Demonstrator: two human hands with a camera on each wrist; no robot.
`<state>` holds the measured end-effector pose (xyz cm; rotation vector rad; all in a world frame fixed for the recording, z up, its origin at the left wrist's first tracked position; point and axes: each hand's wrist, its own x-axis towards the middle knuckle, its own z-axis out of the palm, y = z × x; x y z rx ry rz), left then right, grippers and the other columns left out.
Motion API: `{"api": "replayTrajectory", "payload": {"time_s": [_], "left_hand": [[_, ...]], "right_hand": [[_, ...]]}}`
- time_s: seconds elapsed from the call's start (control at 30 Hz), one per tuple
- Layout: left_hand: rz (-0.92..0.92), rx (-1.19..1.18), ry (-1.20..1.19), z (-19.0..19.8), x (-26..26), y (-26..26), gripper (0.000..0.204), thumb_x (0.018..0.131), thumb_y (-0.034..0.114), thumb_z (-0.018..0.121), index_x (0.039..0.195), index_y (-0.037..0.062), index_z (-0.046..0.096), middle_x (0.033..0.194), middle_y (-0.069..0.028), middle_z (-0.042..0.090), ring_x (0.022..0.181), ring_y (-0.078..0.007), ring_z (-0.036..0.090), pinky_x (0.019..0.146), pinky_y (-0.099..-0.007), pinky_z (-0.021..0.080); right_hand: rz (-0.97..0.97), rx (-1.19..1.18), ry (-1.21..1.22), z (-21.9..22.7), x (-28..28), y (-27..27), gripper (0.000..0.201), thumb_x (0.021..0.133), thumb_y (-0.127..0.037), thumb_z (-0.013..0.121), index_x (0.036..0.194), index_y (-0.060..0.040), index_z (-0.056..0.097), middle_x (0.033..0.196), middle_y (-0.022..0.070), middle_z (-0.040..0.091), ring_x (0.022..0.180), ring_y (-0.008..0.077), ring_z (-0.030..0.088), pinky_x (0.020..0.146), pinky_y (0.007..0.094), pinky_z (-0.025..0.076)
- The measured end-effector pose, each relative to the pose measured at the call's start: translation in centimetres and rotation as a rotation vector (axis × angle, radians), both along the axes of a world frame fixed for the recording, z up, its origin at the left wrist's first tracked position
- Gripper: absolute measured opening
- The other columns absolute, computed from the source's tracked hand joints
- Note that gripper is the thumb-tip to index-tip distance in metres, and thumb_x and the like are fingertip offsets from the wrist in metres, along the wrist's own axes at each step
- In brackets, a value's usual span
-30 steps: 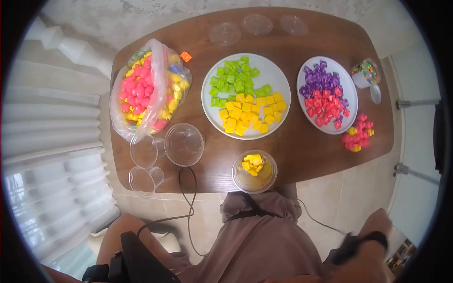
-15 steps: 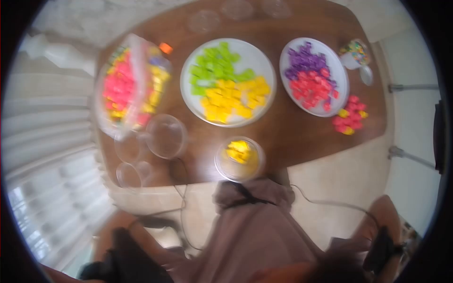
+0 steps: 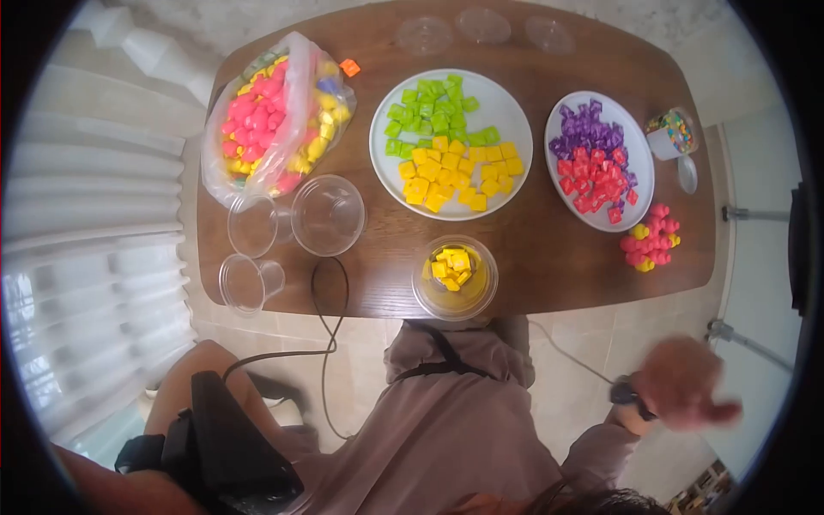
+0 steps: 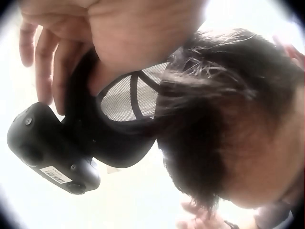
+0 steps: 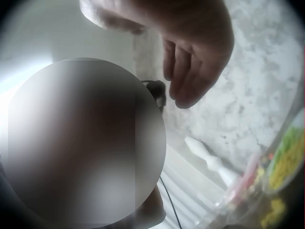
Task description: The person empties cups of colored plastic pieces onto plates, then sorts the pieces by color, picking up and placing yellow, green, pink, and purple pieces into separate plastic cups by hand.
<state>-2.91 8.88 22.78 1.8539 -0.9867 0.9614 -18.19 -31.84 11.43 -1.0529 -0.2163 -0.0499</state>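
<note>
My left hand (image 4: 109,28) is up at my head, out of the head view. Its thumb and fingers pinch the brim of a black mesh cap (image 4: 131,98), which carries a black camera unit (image 4: 52,148) at the front. In the head view my right hand (image 3: 682,384) is raised beyond the table's right front corner, blurred, thumb spread and nothing in it. The right wrist view shows the fingers of this right hand (image 5: 190,62) fairly straight. Close to me on the table, a clear round container (image 3: 455,305) holds yellow wrapped pieces (image 3: 451,268).
A large plate (image 3: 386,184) bears green and yellow pieces; an oval plate (image 3: 639,146) bears purple and red ones. A plastic bag (image 3: 296,112) of pink and yellow items stands left, near clear cups (image 3: 328,215). Pink and yellow pieces (image 3: 650,240) lie right. A cable (image 3: 330,352) hangs down in front.
My right hand has risen into the head view from the lower right. The head view shifted left and up, then back right. The things on the table have stayed put.
</note>
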Motion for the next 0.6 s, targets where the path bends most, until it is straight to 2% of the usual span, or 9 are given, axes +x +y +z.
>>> {"api": "replayTrajectory", "payload": {"time_s": [0.03,0.1,0.13,0.2,0.23,0.3,0.33,0.47,0.6], "left_hand": [[0.014,-0.012,-0.028,-0.1,-0.6,0.1,0.065,0.093,0.045,0.069,0.137,-0.0010,0.057,0.145,-0.0297,0.051,0.136,-0.0491,0.047,0.111,-0.0584,0.040],[0.019,-0.012,-0.112,0.0,-1.5,0.2,0.065,0.093,0.045,0.069,0.137,-0.0009,0.057,0.145,-0.0297,0.051,0.136,-0.0492,0.047,0.111,-0.0585,0.040],[-0.002,-0.004,-0.146,0.1,-1.6,0.2,0.065,0.093,0.045,0.069,0.137,-0.0009,0.057,0.145,-0.0298,0.051,0.136,-0.0493,0.047,0.111,-0.0585,0.040],[0.024,-0.021,-0.169,-0.6,-3.0,-0.2,0.064,0.093,0.045,0.069,0.137,-0.0009,0.058,0.145,-0.0299,0.051,0.136,-0.0494,0.047,0.110,-0.0586,0.040],[0.040,-0.032,-0.165,-1.1,-3.7,-0.4,0.064,0.094,0.045,0.069,0.137,-0.0009,0.058,0.145,-0.0299,0.051,0.136,-0.0495,0.047,0.110,-0.0587,0.040],[0.057,-0.058,-0.139,-2.2,-4.5,-0.7,0.064,0.094,0.045,0.068,0.137,-0.0008,0.058,0.145,-0.0300,0.051,0.136,-0.0497,0.047,0.110,-0.0588,0.040],[0.057,-0.070,-0.131,-2.8,-4.6,-1.0,0.064,0.094,0.045,0.068,0.137,-0.0008,0.058,0.145,-0.0300,0.051,0.136,-0.0497,0.047,0.110,-0.0588,0.040],[0.001,0.073,-0.144,-1.5,-4.7,-0.2,0.063,0.094,0.045,0.067,0.137,-0.0007,0.058,0.145,-0.0302,0.051,0.136,-0.0500,0.047,0.110,-0.0590,0.040],[0.035,-0.065,-0.161,-4.3,-6.5,-1.4,0.062,0.095,0.045,0.067,0.136,-0.0007,0.059,0.145,-0.0303,0.051,0.136,-0.0503,0.047,0.110,-0.0592,0.039]], "right_hand": [[-0.025,-0.016,-0.039,0.0,0.1,-0.3,0.084,0.106,-0.066,0.028,0.116,0.0083,0.065,0.118,0.0308,0.068,0.100,0.0425,0.071,0.082,0.0496,0.059],[0.208,-0.159,0.085,-3.1,1.1,-0.5,0.108,0.098,-0.081,0.011,0.136,0.0102,0.054,0.133,0.0367,0.059,0.120,0.0542,0.060,0.092,0.0576,0.055],[0.184,-0.152,0.052,-4.2,0.8,0.4,0.108,0.098,-0.081,0.011,0.136,0.0102,0.054,0.133,0.0367,0.059,0.120,0.0542,0.060,0.092,0.0576,0.055],[0.273,-0.020,0.156,-4.7,1.2,1.3,0.107,0.098,-0.081,0.013,0.145,0.0088,0.048,0.141,0.0378,0.053,0.132,0.0561,0.051,0.102,0.0617,0.048],[0.285,-0.031,0.163,-4.9,1.3,1.6,0.107,0.098,-0.081,0.013,0.145,0.0088,0.048,0.141,0.0378,0.053,0.132,0.0561,0.051,0.102,0.0617,0.048],[0.352,0.139,0.183,-5.0,1.5,2.2,0.109,0.096,-0.083,0.013,0.151,0.0072,0.042,0.152,0.0376,0.042,0.142,0.0557,0.040,0.112,0.0638,0.038],[0.413,0.177,0.165,-5.3,1.8,2.1,0.110,0.095,-0.084,0.013,0.154,0.0058,0.037,0.158,0.0366,0.033,0.148,0.0538,0.032,0.117,0.0640,0.030],[0.398,0.376,0.237,-6.5,2.7,2.9,0.111,0.095,-0.085,0.016,0.156,0.0071,0.032,0.162,0.0349,0.026,0.152,0.0496,0.026,0.122,0.0607,0.025],[0.430,0.407,0.234,-6.7,3.4,2.7,0.112,0.095,-0.085,0.016,0.158,0.0062,0.030,0.163,0.0329,0.026,0.153,0.0490,0.023,0.123,0.0592,0.023]]}}
